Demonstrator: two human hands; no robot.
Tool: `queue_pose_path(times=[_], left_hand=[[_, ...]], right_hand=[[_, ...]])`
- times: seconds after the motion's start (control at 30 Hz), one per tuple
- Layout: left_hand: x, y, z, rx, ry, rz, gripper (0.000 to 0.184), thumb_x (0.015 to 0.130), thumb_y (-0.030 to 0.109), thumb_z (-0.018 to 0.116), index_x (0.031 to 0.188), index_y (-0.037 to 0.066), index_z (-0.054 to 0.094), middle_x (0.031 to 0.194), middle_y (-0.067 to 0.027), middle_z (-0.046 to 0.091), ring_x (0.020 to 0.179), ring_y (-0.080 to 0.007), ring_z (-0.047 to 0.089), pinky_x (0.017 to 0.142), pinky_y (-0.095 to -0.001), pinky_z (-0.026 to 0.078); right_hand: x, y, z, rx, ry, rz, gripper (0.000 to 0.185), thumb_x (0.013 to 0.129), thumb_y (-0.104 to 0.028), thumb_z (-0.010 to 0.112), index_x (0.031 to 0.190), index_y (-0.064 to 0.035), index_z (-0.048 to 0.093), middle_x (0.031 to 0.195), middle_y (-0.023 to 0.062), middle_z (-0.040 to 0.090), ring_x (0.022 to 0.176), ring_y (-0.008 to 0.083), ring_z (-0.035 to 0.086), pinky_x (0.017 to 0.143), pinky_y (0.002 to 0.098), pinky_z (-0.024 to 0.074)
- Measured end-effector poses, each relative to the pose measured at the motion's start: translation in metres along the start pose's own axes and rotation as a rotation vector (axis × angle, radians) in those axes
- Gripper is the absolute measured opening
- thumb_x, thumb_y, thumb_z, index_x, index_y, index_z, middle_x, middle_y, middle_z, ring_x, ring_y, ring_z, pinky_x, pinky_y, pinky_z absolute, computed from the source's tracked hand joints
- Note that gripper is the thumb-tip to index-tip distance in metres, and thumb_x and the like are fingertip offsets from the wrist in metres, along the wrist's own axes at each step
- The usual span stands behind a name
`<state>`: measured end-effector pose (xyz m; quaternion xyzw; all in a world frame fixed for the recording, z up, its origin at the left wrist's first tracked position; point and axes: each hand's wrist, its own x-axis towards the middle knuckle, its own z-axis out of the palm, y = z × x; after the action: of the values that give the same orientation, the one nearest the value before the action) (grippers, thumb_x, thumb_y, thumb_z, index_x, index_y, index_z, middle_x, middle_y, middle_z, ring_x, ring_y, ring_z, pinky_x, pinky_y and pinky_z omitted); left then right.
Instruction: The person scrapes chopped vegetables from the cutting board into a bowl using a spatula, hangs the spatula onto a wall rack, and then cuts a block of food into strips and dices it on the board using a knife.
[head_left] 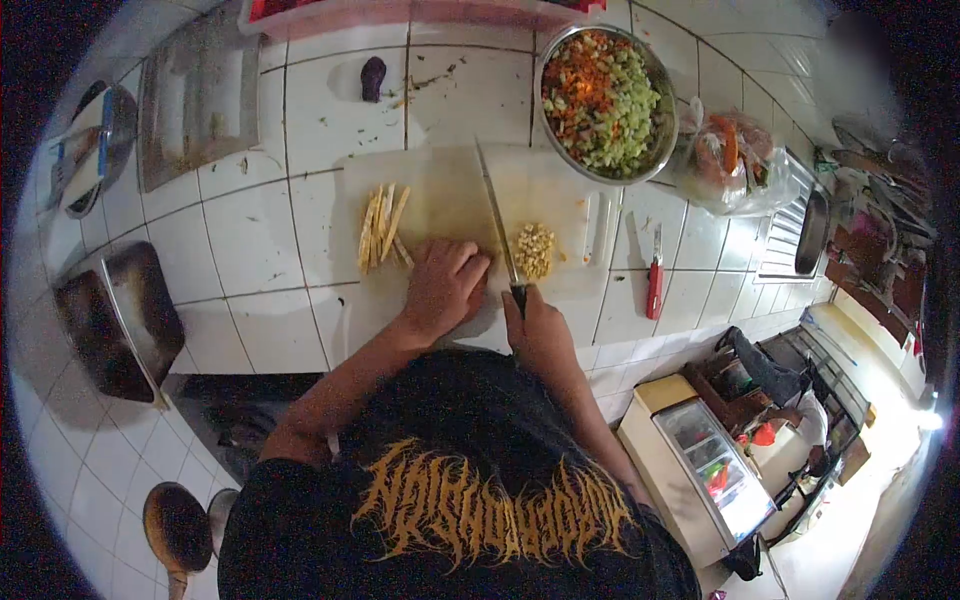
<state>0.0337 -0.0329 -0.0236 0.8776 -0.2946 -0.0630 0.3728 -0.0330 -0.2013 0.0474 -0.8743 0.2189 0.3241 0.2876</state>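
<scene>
My right hand (pixel 541 330) grips the dark handle of a long kitchen knife (pixel 495 205), its blade pointing away from me over the pale cutting board (pixel 440 185). Just left of the blade, my left hand (pixel 447 288) rests on the board with its fingers curled together; whatever lies under them is hidden. Several pale yellow vegetable sticks (pixel 382 225) lie on the board's left side, some reaching toward that hand. A small heap of diced pale yellow pieces (pixel 535 250) sits right of the blade.
Beyond the board's right end stands a metal bowl (pixel 672 125) of chopped orange and green vegetables. Near it are a filled plastic bag (pixel 735 165) and a red-handled knife (pixel 655 290). A dark purple piece (pixel 373 79) lies behind. The sink (pixel 808 228) is far right.
</scene>
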Motion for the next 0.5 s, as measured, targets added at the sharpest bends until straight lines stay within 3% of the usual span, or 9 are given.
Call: queue_pose_path(times=[0.13, 0.2, 0.5], left_hand=[[0.005, 0.004, -0.005, 0.005, 0.011, 0.007, 0.022, 0.082, 0.016, 0.067, 0.103, 0.009, 0.068, 0.103, -0.0071, 0.059, 0.098, -0.0298, 0.057, 0.09, -0.0477, 0.042], [0.006, 0.006, -0.006, 0.054, 0.031, 0.022, 0.019, 0.083, 0.014, 0.067, 0.101, 0.008, 0.067, 0.101, -0.008, 0.059, 0.097, -0.0302, 0.057, 0.088, -0.0473, 0.043], [0.001, -0.001, 0.002, -0.103, 0.087, -0.006, 0.02, 0.08, 0.011, 0.071, 0.098, 0.005, 0.065, 0.101, -0.0124, 0.057, 0.097, -0.0347, 0.057, 0.087, -0.0483, 0.044]], right_hand=[[-0.013, -0.009, -0.021, -0.049, -0.14, 0.052, 0.04, 0.103, -0.038, 0.05, 0.107, 0.0023, 0.048, 0.077, 0.0331, 0.066, 0.077, 0.0518, 0.067, 0.068, 0.0601, 0.0533], [-0.006, 0.001, 0.0, 0.022, -0.006, -0.089, 0.04, 0.103, -0.038, 0.05, 0.106, 0.0016, 0.048, 0.077, 0.0327, 0.067, 0.076, 0.0518, 0.067, 0.066, 0.0604, 0.0535], [-0.023, -0.015, 0.0, -0.109, 0.049, -0.076, 0.036, 0.104, -0.035, 0.049, 0.105, 0.001, 0.049, 0.077, 0.0302, 0.067, 0.076, 0.049, 0.068, 0.066, 0.0576, 0.055]])
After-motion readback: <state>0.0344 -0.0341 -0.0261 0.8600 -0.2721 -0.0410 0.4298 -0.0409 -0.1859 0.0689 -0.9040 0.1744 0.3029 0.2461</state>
